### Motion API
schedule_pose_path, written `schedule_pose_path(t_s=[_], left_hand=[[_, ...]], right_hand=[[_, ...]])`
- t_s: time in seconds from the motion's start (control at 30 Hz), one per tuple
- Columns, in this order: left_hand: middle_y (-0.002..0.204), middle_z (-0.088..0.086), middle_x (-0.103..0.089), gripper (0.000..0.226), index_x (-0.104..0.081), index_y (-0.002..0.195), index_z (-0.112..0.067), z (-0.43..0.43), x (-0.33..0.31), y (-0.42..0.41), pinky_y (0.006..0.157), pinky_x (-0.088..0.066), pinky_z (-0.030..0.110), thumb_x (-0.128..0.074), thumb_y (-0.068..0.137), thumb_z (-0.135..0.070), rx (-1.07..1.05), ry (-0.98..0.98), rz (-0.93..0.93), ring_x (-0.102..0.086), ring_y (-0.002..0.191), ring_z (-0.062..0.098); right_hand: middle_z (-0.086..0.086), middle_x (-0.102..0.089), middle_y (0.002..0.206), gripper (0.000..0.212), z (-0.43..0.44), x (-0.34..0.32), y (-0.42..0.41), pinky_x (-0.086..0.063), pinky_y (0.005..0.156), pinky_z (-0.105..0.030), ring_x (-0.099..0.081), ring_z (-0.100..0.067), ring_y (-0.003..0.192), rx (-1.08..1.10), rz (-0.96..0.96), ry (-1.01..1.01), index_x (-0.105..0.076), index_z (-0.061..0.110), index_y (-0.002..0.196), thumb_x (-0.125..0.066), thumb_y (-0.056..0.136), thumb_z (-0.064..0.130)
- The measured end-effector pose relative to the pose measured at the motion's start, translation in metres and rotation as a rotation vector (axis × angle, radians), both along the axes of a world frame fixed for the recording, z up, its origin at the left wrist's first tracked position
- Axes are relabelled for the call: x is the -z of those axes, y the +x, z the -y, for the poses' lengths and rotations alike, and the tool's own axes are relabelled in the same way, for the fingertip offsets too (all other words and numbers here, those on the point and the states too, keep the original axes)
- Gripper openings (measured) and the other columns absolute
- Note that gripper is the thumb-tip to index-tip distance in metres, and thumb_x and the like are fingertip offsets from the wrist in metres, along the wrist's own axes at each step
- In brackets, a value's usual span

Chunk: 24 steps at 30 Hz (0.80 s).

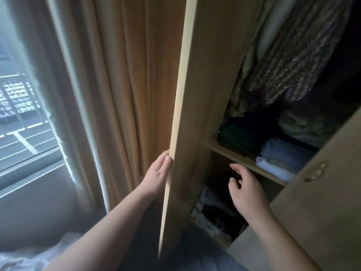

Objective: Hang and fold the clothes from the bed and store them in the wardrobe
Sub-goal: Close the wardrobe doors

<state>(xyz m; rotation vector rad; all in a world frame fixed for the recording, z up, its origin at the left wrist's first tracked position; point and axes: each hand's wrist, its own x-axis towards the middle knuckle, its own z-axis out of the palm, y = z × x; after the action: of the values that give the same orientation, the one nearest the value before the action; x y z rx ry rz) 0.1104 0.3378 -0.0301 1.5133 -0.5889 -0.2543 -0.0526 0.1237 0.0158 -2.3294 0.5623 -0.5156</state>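
The wooden wardrobe stands open in front of me. My left hand (159, 171) grips the pale edge of its left door (197, 106), which is swung out towards me. My right hand (247, 191) hovers with loosely spread fingers in front of the lower compartment, holding nothing. On the shelf (244, 162) lie folded clothes, dark green (237, 138) and light blue (281, 159). Above them hang garments, among them a speckled knit (293, 61). A jumble of clothes (213, 210) fills the lower compartment.
The right wardrobe door (320, 202) with a metal handle (315, 173) stands half open at the right. A tan curtain (127, 94) hangs left of the wardrobe, beside a window (21, 114). Bedding (29, 257) shows at the bottom left.
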Motion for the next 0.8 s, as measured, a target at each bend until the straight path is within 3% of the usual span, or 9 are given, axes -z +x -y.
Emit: schedule_pose_path(t_s=[0.13, 0.23, 0.4, 0.47, 0.6, 0.7, 0.8], left_hand=[[0.117, -0.015, -0.065, 0.040, -0.054, 0.127, -0.038, 0.015, 0.004, -0.011, 0.092, -0.050, 0.033, -0.034, 0.100, -0.060, 0.020, 0.129, 0.208, -0.062, 0.111, 0.008], [0.115, -0.017, -0.065, 0.039, -0.054, 0.123, -0.040, 0.041, 0.004, -0.030, 0.085, -0.050, 0.018, -0.042, 0.096, -0.065, 0.134, 0.132, 0.285, -0.062, 0.109, 0.007], [0.114, -0.022, -0.057, 0.042, -0.048, 0.117, -0.048, 0.105, -0.007, -0.054, 0.079, -0.053, 0.017, -0.062, 0.083, -0.069, 0.322, 0.160, 0.298, -0.061, 0.104, 0.004], [0.109, -0.021, -0.057, 0.043, -0.046, 0.112, -0.049, 0.138, -0.016, -0.062, 0.077, -0.055, 0.019, -0.065, 0.080, -0.070, 0.388, 0.221, 0.310, -0.062, 0.100, 0.004], [0.104, -0.014, -0.053, 0.041, -0.043, 0.100, -0.044, 0.210, -0.036, -0.085, 0.075, -0.057, 0.026, -0.068, 0.076, -0.066, 0.406, 0.296, 0.345, -0.061, 0.089, 0.007], [0.102, -0.005, -0.052, 0.029, -0.044, 0.097, -0.031, 0.263, -0.043, -0.099, 0.081, -0.056, 0.033, -0.067, 0.088, -0.046, 0.346, 0.315, 0.382, -0.059, 0.084, 0.013], [0.103, 0.001, -0.050, 0.024, -0.044, 0.096, -0.023, 0.313, -0.048, -0.103, 0.084, -0.052, 0.033, -0.066, 0.091, -0.033, 0.339, 0.310, 0.370, -0.056, 0.085, 0.018]], right_hand=[[0.012, -0.053, 0.137, 0.039, 0.006, -0.026, -0.020, -0.047, 0.099, -0.032, -0.052, -0.015, 0.126, 0.064, 0.074, -0.077, -0.049, 0.035, 0.133, -0.052, 0.097, 0.022], [0.008, -0.057, 0.132, 0.040, 0.012, -0.040, -0.039, -0.048, 0.103, -0.038, -0.054, -0.013, 0.124, 0.105, 0.162, -0.177, -0.053, 0.026, 0.134, -0.054, 0.095, 0.016], [0.007, -0.056, 0.134, 0.043, 0.038, -0.043, -0.078, -0.045, 0.107, -0.037, -0.051, -0.011, 0.126, 0.192, 0.193, -0.136, -0.052, 0.024, 0.136, -0.054, 0.096, 0.009], [0.014, -0.054, 0.131, 0.046, 0.055, -0.041, -0.093, -0.043, 0.103, -0.027, -0.051, -0.003, 0.122, 0.231, 0.198, -0.134, -0.050, 0.030, 0.137, -0.054, 0.096, 0.009], [0.031, -0.043, 0.131, 0.054, 0.100, -0.035, -0.114, -0.031, 0.088, 0.000, -0.038, 0.031, 0.109, 0.290, 0.193, -0.086, -0.042, 0.047, 0.139, -0.052, 0.097, 0.013], [0.032, -0.042, 0.134, 0.059, 0.136, -0.034, -0.122, -0.030, 0.091, 0.000, -0.036, 0.023, 0.118, 0.306, 0.190, -0.094, -0.038, 0.053, 0.138, -0.052, 0.096, 0.015], [0.022, -0.045, 0.144, 0.062, 0.174, -0.042, -0.123, -0.024, 0.100, 0.003, -0.036, 0.017, 0.127, 0.297, 0.212, -0.193, -0.040, 0.044, 0.142, -0.050, 0.093, 0.008]])
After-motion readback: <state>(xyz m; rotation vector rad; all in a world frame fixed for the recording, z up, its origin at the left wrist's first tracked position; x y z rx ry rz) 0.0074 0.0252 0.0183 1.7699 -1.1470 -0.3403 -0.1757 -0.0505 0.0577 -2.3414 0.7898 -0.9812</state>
